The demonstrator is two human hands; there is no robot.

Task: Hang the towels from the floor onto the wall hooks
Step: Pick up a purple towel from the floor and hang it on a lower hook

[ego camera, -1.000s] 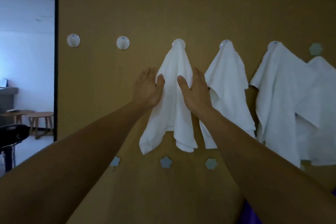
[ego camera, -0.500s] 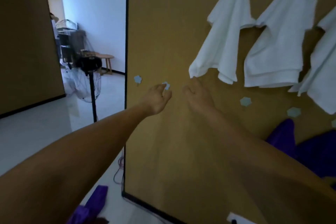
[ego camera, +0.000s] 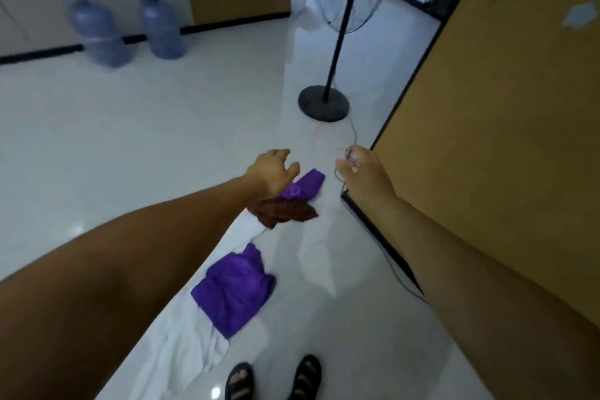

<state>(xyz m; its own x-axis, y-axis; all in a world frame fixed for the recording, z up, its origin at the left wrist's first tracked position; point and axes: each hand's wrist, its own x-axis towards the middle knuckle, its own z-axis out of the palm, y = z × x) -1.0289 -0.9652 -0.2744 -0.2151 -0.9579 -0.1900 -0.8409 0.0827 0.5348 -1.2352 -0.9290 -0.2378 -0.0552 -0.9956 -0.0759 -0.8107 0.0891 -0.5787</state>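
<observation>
Several towels lie on the shiny white floor. A purple towel is crumpled near my feet, partly over a white towel. Farther off lie a brown towel and another purple towel. My left hand hovers over that far purple towel, fingers relaxed and holding nothing. My right hand is stretched out beside the corner of the brown wall panel, also empty. The hooks are out of view.
A standing fan's pole and round base stand ahead by the panel's edge, with a cable trailing along the floor. Two blue water jugs stand by the far wall. My sandalled feet are at the bottom.
My hands have let go of the hung white towel and dropped. My view has swung from the wall hooks down to the floor and the towels lying there.
</observation>
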